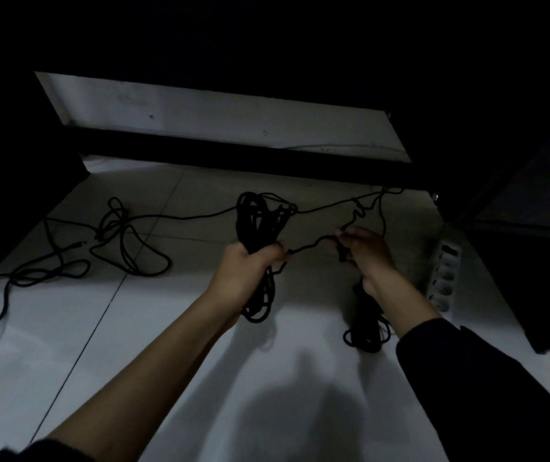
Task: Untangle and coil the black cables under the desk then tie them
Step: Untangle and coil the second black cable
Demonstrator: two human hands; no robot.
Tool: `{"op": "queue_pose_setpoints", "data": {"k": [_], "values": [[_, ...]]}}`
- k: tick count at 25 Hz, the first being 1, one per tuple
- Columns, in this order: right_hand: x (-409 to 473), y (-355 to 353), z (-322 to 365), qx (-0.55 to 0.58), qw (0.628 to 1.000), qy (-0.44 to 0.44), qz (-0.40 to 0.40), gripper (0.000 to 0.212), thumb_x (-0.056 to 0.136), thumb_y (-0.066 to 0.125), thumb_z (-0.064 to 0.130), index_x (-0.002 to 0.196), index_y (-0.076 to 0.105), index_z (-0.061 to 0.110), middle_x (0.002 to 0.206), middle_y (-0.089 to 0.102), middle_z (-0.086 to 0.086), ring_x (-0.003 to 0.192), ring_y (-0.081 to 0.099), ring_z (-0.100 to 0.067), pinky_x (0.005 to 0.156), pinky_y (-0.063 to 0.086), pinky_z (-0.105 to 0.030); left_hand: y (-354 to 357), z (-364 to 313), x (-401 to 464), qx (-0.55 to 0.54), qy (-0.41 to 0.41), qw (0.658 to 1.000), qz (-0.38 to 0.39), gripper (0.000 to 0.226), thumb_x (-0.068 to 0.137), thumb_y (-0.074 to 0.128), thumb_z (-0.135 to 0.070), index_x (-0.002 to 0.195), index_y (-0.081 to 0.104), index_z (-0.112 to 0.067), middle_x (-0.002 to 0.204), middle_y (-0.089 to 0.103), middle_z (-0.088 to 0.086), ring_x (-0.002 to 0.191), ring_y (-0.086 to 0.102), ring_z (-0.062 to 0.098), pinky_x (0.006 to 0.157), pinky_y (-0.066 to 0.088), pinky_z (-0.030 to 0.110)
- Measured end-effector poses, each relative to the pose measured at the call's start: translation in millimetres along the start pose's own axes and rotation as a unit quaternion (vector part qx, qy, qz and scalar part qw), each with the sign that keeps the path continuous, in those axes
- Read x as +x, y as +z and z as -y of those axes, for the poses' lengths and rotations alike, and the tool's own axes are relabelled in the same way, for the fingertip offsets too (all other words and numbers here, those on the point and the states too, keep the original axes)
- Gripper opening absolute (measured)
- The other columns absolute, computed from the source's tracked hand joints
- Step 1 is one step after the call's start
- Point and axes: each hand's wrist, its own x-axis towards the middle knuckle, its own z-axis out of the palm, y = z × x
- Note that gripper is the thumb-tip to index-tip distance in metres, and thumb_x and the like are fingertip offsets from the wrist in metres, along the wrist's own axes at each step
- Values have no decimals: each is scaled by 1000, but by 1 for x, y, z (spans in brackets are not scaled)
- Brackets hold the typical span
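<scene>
My left hand [248, 270] grips a coiled bundle of black cable [258, 218] around its middle, with loops sticking up above the fist and hanging below it. My right hand [366, 250] pinches a thin black cable strand [313, 243] that runs from the left fist to it. A second black coil [365, 323] lies on the floor under my right wrist. From the bundle, thin cable [333, 203] stretches up right toward the desk frame. Loose tangled black cables [123, 241] sprawl on the floor to the left.
A white power strip [443, 275] lies on the tiled floor [167, 328] at the right. A dark desk crossbar [233, 155] spans the back, with a pale wall panel [200, 111] behind it. Dark furniture stands at far left and right.
</scene>
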Motion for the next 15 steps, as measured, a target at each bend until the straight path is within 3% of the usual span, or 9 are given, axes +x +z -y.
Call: {"op": "queue_pose_setpoints", "data": {"k": [2,4,6,7,10,12,14,15], "values": [[0,-1,4,17,1000,-10,-5,14,90,65,10,77,66,13,76,69,-1,63,63,-11,47,47,-12,24,3,20,8,17,1000,-23,10,89,66,-18,89,68,-9,68,60,0,61,57,7,56,43,18],[-2,-2,7,22,1000,-5,5,7,89,67,11,82,69,13,82,70,-5,68,64,-13,53,52,-15,48,5,37,27,27,999,-21,17,89,66,-17,102,70,-7,81,64,4,75,60,14,64,46,21],[-3,-3,11,36,999,1,19,4,88,67,10,85,69,11,86,71,-8,70,65,-16,57,54,-17,68,9,52,28,32,999,9,21,90,65,-15,107,69,-4,95,68,5,85,61,14,66,47,13],[-3,-5,12,40,999,3,23,5,88,66,9,84,69,11,84,71,-8,71,65,-17,57,54,-17,74,10,58,30,25,999,29,21,90,65,-16,106,70,-4,96,68,4,84,61,13,62,46,9],[-5,-14,13,21,999,2,30,6,87,67,9,82,68,10,81,70,-9,71,65,-18,60,55,-21,72,17,75,106,21,992,71,14,87,67,-24,79,67,-12,70,61,-4,63,54,6,49,38,11],[-5,-18,12,12,999,3,36,6,87,67,11,80,66,10,80,70,-9,70,66,-17,61,55,-23,65,19,82,162,21,982,97,16,87,67,-25,83,69,-10,72,63,-1,68,58,9,57,43,17],[-2,-18,13,36,998,19,44,7,86,67,9,80,66,11,79,70,-8,68,67,-15,59,56,-24,63,20,81,120,24,986,117,13,87,67,-22,93,71,-11,85,70,0,81,65,12,69,49,20],[0,-17,13,56,997,29,46,6,86,67,9,80,66,12,80,71,-8,69,68,-15,59,55,-24,61,19,79,71,28,990,120,6,87,68,-18,91,71,-16,83,72,-5,80,67,6,68,50,15]]}}
